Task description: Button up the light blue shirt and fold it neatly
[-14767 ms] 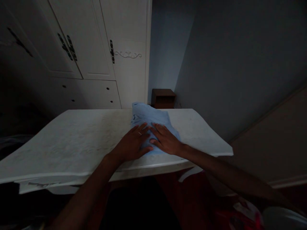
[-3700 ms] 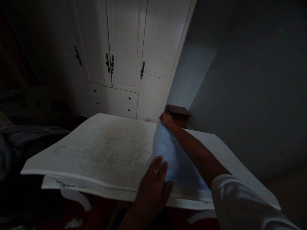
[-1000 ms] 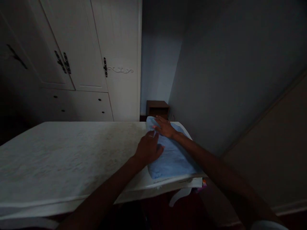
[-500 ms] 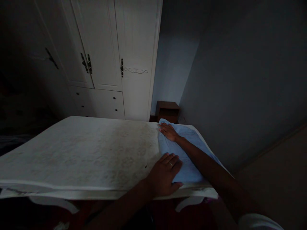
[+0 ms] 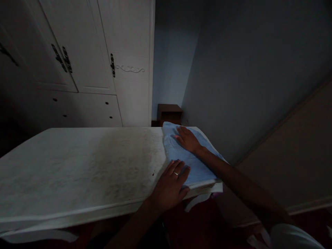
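Note:
A folded light-blue cloth [image 5: 193, 166] lies along the right end of a white table [image 5: 77, 166]. My left hand [image 5: 169, 185], with a ring on one finger, rests flat with fingers stretched on the cloth's near left corner at the table's front edge. My right hand [image 5: 188, 140] lies flat and open on the far part of the cloth. Neither hand grips anything.
A white wardrobe [image 5: 90, 62] with dark handles and drawers stands behind the table. A small brown cabinet [image 5: 169, 113] sits in the corner by a grey-blue wall [image 5: 246, 79]. The room is dim; the floor below is dark.
Both hands have kept flat on the cloth over the last second; the left slid from the cloth's middle to its near corner. The view has swung slightly.

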Motion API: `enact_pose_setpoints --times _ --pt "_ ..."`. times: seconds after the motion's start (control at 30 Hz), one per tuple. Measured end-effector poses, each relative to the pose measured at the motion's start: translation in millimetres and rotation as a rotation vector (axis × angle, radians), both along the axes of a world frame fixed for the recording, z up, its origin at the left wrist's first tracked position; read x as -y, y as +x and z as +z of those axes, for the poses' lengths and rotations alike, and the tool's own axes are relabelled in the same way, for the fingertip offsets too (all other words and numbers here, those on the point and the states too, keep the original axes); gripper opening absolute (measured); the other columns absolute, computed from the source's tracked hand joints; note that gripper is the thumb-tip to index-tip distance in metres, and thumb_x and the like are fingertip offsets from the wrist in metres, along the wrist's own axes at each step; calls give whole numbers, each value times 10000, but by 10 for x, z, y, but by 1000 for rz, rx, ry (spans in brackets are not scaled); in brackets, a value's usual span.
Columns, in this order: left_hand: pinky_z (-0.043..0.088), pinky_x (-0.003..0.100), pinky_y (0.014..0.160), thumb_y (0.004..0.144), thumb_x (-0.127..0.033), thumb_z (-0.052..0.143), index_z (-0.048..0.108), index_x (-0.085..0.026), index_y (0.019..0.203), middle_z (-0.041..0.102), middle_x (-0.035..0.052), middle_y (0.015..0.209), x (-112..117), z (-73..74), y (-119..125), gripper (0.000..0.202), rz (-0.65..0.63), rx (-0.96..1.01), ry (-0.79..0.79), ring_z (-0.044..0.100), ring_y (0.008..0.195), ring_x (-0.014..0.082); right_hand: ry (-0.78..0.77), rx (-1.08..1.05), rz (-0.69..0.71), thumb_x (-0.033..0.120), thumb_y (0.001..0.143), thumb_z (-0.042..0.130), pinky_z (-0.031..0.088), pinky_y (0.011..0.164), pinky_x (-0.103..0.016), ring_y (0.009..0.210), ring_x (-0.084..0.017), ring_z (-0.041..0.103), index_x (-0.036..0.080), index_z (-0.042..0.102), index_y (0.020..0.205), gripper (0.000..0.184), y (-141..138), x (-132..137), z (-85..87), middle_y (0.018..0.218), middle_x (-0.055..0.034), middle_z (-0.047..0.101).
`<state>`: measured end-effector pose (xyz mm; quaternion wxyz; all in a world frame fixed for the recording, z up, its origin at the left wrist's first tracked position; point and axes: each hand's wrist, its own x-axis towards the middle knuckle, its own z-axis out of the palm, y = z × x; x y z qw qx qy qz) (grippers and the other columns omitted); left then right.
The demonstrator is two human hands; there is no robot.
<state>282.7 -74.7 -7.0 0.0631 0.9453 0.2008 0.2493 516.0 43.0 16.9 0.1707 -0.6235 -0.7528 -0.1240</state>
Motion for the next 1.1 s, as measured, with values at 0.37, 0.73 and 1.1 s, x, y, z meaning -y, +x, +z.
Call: enact_pose_setpoints --times 0.37,0.73,1.1 --pt "287 519 1171 911 -354 552 401 -151 1431 431 178 1490 -5 -14 13 579 -5 13 27 332 1422 313 -366 -140 -75 688 945 203 234 1206 -454 1448 -244 293 252 372 1499 725 1025 504 -186 1564 -46 330" --pt "297 515 1168 887 -322 588 413 -136 1414 451 184 1472 1 24 -3 585 -15 51 16 342 1415 323 -252 -33 -59 665 956 223 194 1214 -467 1475 -267 202 206 238 1550 751 541 1067 108 1595 -69 242" --pt "280 528 1173 871 -310 608 407 -146 1411 426 183 1492 -8 -3 -14 599 -53 97 -74 304 1436 311 -108 -104 -147 518 1011 244 237 1200 -515 1431 -237 332 221 424 1469 575 418 1890 -309 1536 -81 373"
